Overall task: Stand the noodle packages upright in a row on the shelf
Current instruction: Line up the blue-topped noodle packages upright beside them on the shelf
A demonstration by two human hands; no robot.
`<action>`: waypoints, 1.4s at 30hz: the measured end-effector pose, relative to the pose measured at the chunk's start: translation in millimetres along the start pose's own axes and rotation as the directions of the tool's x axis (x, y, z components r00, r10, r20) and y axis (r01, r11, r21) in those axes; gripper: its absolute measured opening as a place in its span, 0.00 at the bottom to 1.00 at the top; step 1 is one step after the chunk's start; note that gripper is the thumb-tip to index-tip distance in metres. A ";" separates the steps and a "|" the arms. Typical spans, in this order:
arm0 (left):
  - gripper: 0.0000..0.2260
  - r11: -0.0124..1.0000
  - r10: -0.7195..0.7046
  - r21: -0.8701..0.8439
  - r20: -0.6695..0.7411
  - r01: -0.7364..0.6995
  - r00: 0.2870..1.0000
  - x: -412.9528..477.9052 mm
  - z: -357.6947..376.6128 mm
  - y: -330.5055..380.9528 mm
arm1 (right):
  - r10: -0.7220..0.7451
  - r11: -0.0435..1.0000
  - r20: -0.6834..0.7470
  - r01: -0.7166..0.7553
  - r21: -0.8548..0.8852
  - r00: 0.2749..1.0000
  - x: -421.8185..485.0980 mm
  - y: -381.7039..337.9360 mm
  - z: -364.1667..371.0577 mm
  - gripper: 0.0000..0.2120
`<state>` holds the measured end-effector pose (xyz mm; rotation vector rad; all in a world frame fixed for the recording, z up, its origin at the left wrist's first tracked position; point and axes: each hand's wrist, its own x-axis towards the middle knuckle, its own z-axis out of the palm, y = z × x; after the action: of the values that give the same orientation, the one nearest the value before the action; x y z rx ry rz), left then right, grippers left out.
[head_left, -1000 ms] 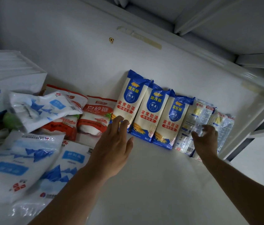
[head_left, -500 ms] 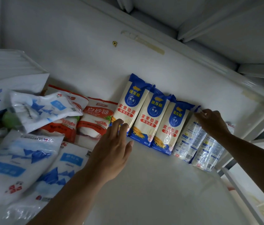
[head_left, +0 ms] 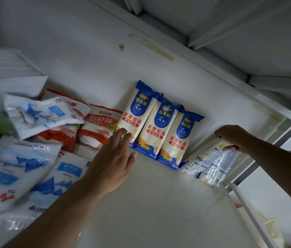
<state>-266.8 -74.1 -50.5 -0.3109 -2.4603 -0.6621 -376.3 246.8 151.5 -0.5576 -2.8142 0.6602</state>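
While the head view looks along a white metal shelf (head_left: 159,212), three blue-topped noodle packages (head_left: 159,129) in cream film stand upright on it, side by side and touching, their backs against the white rear wall (head_left: 69,59); everything else is placed from them

At the left end of the blue-topped noodle packages, the left hand (head_left: 112,163) reaches in with its fingers straight and together. Its fingertips (head_left: 123,133) lie on the lower end of the leftmost pack, holding nothing, and the thumb is spread out to the side

To the right of the blue-topped noodle packages, the right hand (head_left: 230,136) has its fingers curled down over the upper ends of two clear-wrapped noodle packages (head_left: 212,167) with blue print – a firm grasp from above. These two are tilted: their lower ends rest on the shelf just beside the bottom corner of the rightmost blue-topped pack, and their tops lean away to the right, leaving a wedge of bare wall between

Just left of the blue-topped noodle packages, red-and-white sugar bags (head_left: 98,129) lie against the wall. Further left are white bags with blue mountain print (head_left: 12,169), one (head_left: 39,113) lying on top of the sugar. A white carton (head_left: 7,81) sits beyond them at the far left
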 end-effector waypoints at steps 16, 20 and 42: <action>0.35 0.999 0.022 0.028 0.058 -0.024 0.998 0.1 -1.2 0.8 | 0.031 0.997 -0.056 -0.027 0.067 0.998 -15.8 3.9 5.9 0.37; 0.28 1.000 -0.002 -0.013 0.024 0.002 1.000 -0.7 1.3 0.1 | 0.001 0.999 -0.028 -0.002 -0.032 1.000 -13.0 13.1 -2.4 0.39; 0.44 0.997 0.073 0.021 0.051 -0.074 0.996 1.1 4.8 -1.6 | -0.502 0.547 0.109 0.413 -0.728 0.858 1.1 -3.6 -26.4 0.19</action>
<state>-270.5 -72.9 -53.9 -0.4115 -2.4894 -0.6016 -371.2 254.5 176.5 0.0888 -2.8223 -0.6395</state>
